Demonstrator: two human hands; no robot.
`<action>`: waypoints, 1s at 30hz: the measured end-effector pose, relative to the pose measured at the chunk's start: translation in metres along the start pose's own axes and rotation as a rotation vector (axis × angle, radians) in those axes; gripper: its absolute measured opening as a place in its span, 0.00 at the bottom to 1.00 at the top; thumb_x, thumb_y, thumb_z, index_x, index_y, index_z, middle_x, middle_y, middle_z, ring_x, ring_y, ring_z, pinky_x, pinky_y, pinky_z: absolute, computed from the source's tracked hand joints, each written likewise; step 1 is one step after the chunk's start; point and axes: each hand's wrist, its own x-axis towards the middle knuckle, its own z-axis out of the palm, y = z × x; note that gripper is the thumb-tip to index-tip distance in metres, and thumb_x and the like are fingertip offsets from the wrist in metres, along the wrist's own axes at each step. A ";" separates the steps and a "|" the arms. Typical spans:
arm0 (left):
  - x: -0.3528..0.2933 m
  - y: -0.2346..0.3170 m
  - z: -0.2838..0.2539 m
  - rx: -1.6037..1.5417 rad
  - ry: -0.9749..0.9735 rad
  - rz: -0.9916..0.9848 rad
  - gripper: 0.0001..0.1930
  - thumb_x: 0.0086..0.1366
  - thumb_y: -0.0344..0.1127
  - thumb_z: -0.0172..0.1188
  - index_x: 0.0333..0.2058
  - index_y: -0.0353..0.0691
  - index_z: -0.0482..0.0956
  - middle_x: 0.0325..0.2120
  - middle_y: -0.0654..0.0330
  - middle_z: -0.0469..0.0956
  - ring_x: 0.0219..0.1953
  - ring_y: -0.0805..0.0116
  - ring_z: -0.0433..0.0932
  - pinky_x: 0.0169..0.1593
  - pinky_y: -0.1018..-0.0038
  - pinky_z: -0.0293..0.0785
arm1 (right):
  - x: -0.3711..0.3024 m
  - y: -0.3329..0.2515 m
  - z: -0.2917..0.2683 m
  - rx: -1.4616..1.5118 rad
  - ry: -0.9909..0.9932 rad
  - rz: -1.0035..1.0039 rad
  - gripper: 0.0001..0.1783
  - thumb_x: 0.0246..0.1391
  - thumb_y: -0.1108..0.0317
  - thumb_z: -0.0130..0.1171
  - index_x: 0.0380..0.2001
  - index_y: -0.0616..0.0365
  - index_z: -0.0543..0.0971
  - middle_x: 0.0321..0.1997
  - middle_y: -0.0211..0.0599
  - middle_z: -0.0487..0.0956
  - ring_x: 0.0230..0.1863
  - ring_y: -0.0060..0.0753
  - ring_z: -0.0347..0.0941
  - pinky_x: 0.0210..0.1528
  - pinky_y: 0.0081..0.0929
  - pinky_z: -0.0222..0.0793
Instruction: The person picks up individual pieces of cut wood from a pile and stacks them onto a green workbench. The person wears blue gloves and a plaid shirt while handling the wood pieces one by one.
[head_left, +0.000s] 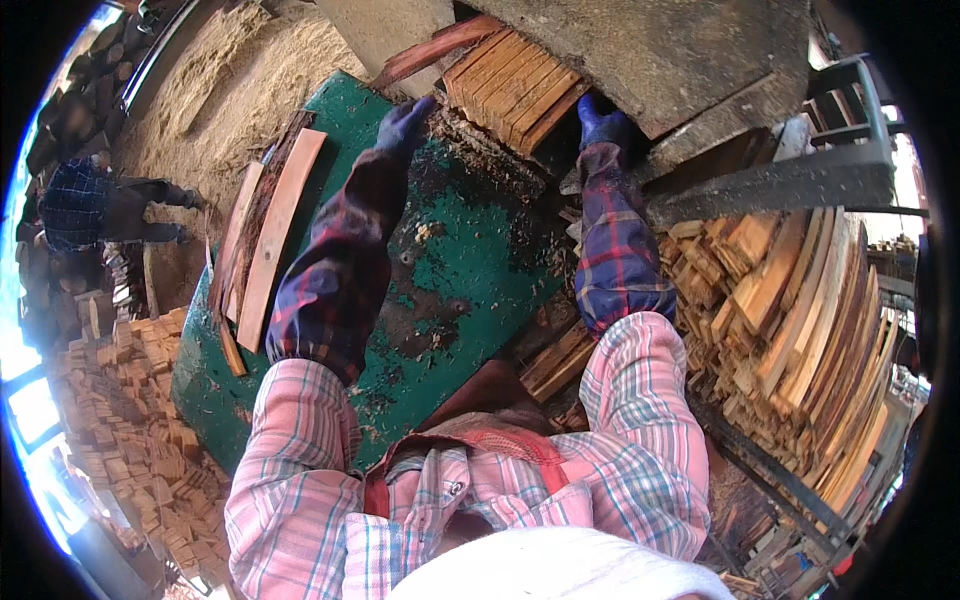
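A tight stack of short wooden slats (515,85) lies at the far middle, past the edge of a green, worn metal table (450,300). My left hand (402,128), in a blue glove, is at the stack's left end, thumb side against its near corner. At the right end my right hand (604,125), gloved in blue too, presses against the slats. Between them the two hands hold the stack; most of their fingers are hidden. A reddish bark-edged strip (437,50) rests just beyond the stack's left end.
Long planks (283,235) lie on the table's left side. A metal bar frame (780,190) juts in at right above piled long slats (790,310). Cut wood pieces (140,420) heap at left, near sawdust (225,85). Another person (85,205) bends over at far left.
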 end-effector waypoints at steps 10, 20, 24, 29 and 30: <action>0.086 0.016 -0.028 0.441 0.176 0.055 0.20 0.59 0.52 0.58 0.40 0.41 0.78 0.25 0.67 0.74 0.23 0.76 0.71 0.27 0.75 0.70 | -0.025 -0.015 0.027 -0.255 -0.551 0.220 0.30 0.42 0.64 0.57 0.52 0.61 0.68 0.55 0.51 0.69 0.57 0.46 0.65 0.58 0.38 0.58; 0.053 -0.015 -0.042 0.939 -0.052 0.201 0.07 0.57 0.36 0.57 0.29 0.41 0.80 0.22 0.62 0.78 0.26 0.71 0.76 0.32 0.73 0.73 | -0.179 0.002 -0.011 0.917 -0.686 0.520 0.21 0.49 0.69 0.57 0.47 0.64 0.68 0.43 0.38 0.73 0.40 0.30 0.70 0.44 0.30 0.67; 0.032 -0.032 -0.064 0.147 -0.090 0.098 0.18 0.58 0.32 0.59 0.48 0.38 0.72 0.31 0.63 0.78 0.33 0.68 0.77 0.38 0.73 0.74 | -0.253 -0.023 -0.057 1.021 -0.728 0.498 0.19 0.52 0.72 0.55 0.48 0.60 0.69 0.44 0.31 0.72 0.44 0.26 0.69 0.47 0.27 0.66; 0.041 0.001 -0.031 0.562 -0.094 0.192 0.27 0.58 0.33 0.59 0.56 0.44 0.64 0.39 0.59 0.77 0.38 0.66 0.77 0.42 0.71 0.73 | -0.347 0.001 -0.103 0.925 -0.795 0.579 0.17 0.50 0.74 0.59 0.44 0.60 0.70 0.38 0.29 0.73 0.37 0.21 0.68 0.38 0.24 0.67; 0.044 0.000 -0.029 0.735 -0.148 0.381 0.27 0.56 0.36 0.60 0.55 0.44 0.66 0.40 0.58 0.76 0.38 0.66 0.77 0.42 0.70 0.73 | -0.359 0.003 -0.115 0.881 -0.834 0.623 0.17 0.49 0.74 0.59 0.43 0.60 0.70 0.37 0.28 0.74 0.36 0.21 0.68 0.37 0.24 0.67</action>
